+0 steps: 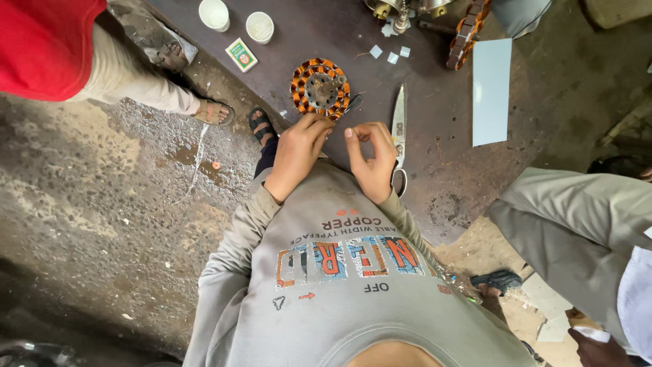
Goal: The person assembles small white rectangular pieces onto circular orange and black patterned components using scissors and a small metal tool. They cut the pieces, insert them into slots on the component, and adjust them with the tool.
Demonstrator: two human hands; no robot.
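Head view: dark worn board (435, 170) over gritty stained floor (88, 204).

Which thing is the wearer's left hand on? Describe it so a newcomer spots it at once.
Start at the dark brown board lying on the ground ahead of the wearer. Near its front edge, just beyond the left hand and left of the scissors, lies a round stator. It alone is a flat disc: grey metal hub, ringed by orange copper coils.
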